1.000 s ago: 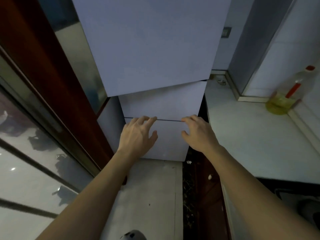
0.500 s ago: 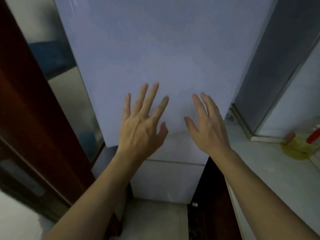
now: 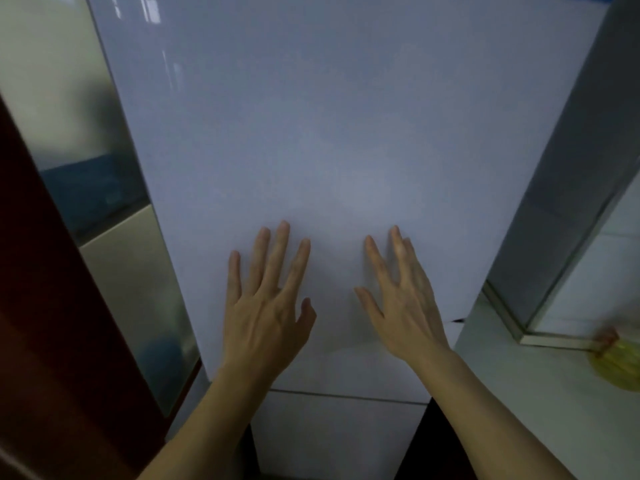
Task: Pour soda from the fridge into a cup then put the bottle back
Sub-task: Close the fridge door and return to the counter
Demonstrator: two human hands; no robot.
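A tall pale-grey fridge fills the middle of the head view, its large upper door closed. My left hand is raised in front of the lower part of that door with fingers straight and spread. My right hand is beside it, also with straight fingers, close to the door's right half. Neither hand holds anything. Whether the fingertips touch the door I cannot tell. Below the hands lies the seam to a lower drawer. No soda bottle or cup is in sight.
A white counter runs along the right of the fridge, with a blurred yellowish bottle at its far edge by a tiled wall. A dark red wooden frame and a glass panel stand at the left.
Both hands rose from the lower drawer seam to the upper door. My view tilted up and closer, so the upper door now fills the frame.
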